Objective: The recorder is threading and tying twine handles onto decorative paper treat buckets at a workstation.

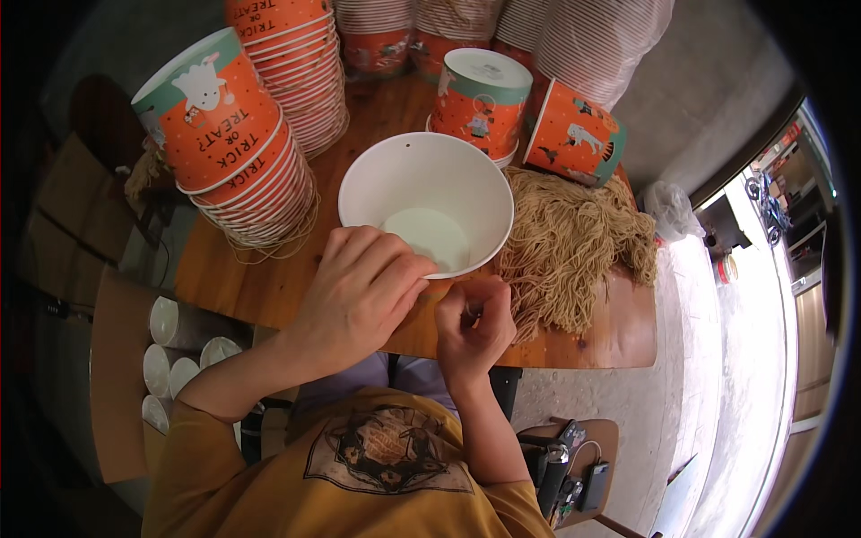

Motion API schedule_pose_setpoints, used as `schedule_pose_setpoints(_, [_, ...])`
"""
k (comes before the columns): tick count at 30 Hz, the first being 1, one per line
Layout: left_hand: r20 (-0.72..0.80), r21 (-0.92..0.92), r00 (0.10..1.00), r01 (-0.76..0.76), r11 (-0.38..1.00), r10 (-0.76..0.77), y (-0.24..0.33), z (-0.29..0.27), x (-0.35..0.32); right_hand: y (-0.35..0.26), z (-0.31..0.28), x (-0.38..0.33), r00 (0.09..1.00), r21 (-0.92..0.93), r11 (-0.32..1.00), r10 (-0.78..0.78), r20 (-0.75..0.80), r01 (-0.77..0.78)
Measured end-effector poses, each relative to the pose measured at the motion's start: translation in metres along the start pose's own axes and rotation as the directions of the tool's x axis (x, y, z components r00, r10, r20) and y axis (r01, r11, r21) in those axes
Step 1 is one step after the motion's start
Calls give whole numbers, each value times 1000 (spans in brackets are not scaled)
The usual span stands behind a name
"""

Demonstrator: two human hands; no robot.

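The left hand [359, 291] clasps the near rim of an open white paper bucket [426, 211] standing upright on the wooden table [269, 287], its fingers hiding that stretch of rim. Just beside it, the right hand [473, 327] is pinched shut on a thin tan cord [468, 312], barely visible between thumb and fingers. Beyond the right hand lies a heap of tan cords [574, 242]; farther back stand stacks of orange printed buckets [238, 143], the rearmost cut off by the frame's top edge.
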State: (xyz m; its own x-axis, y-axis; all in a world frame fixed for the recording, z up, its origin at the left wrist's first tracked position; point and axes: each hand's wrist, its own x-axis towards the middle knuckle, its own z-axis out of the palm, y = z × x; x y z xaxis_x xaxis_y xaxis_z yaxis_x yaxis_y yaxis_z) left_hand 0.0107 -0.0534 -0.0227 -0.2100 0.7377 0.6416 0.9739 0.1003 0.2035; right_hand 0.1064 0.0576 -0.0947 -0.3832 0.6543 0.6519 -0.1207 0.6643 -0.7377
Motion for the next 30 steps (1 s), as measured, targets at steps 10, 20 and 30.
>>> schedule_pose_setpoints(10, [3,-12,1000,-12,1000,12,2,0,0,3,-1,-1,1000,14,1000,27,-10,-27])
schedule_pose_setpoints(20, [26,-77,1000,-4,997,6,5,0,4,2,-1,1,999,19,999,33,-2,-33])
schedule_pose_setpoints(30, [740,-314,660,514,798,-133,-24,-8,57,-2,-6,5,991,4,993,115,72,-115])
